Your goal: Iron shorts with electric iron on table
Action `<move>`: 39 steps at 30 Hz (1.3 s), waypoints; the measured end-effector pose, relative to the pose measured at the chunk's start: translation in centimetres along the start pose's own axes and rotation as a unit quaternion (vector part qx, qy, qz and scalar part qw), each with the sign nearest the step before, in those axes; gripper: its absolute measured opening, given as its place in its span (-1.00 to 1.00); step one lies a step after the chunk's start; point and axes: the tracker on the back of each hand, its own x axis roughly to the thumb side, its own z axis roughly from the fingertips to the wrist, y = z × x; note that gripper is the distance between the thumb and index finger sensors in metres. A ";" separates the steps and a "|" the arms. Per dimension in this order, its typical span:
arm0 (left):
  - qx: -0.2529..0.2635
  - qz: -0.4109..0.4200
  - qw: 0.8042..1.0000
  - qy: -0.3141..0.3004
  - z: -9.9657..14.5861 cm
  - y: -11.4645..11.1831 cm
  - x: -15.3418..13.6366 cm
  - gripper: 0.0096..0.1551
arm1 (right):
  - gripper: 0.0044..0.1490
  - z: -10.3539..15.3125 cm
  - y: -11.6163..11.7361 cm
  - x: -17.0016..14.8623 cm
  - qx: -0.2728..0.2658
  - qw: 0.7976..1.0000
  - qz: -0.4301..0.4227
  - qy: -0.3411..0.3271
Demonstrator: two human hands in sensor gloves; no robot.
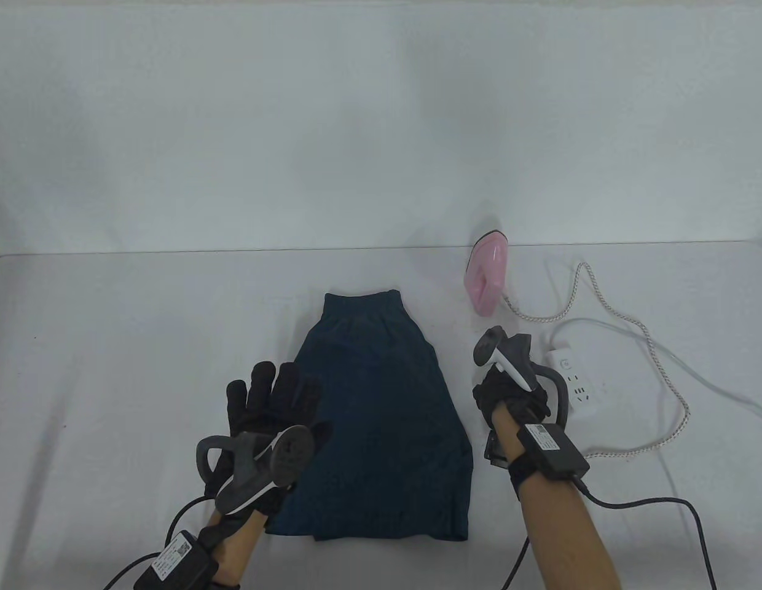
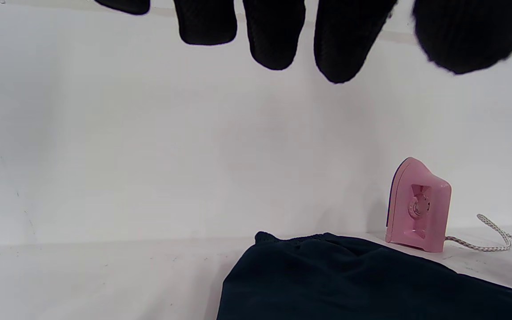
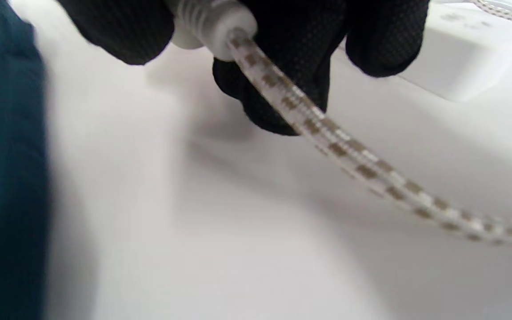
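Note:
Dark blue shorts [image 1: 381, 418] lie flat on the white table, waistband at the far end; they also show in the left wrist view [image 2: 354, 284]. A pink iron [image 1: 487, 273] stands upright on its heel behind their right side and shows in the left wrist view [image 2: 418, 206]. My left hand [image 1: 276, 399] is open with fingers spread over the shorts' left edge. My right hand [image 1: 510, 393], to the right of the shorts, grips the white plug [image 3: 207, 22] of the iron's braided cord [image 3: 349, 151].
A white power strip [image 1: 571, 381] lies just right of my right hand, with its own white cable running off right. The braided cord [image 1: 627, 332] loops across the right part of the table. A white wall rises behind the table.

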 end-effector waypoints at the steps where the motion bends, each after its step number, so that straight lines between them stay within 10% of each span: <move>1: 0.000 0.000 1.000 0.001 0.0 0.0 0.0 -0.20 | 0.01 0.3 -0.4 -0.2 -0.005 1.000 -0.007 -0.009; 18: 0.005 -0.010 1.000 0.015 0.0 -0.1 -0.1 -0.21 | -0.10 2.1 -4.9 -9.1 -0.126 0.990 -0.049 -0.045; 39: 0.002 -0.003 0.999 0.035 0.0 -0.2 -1.0 -0.21 | -0.12 -0.7 -2.8 -14.1 -0.072 0.996 -0.007 0.045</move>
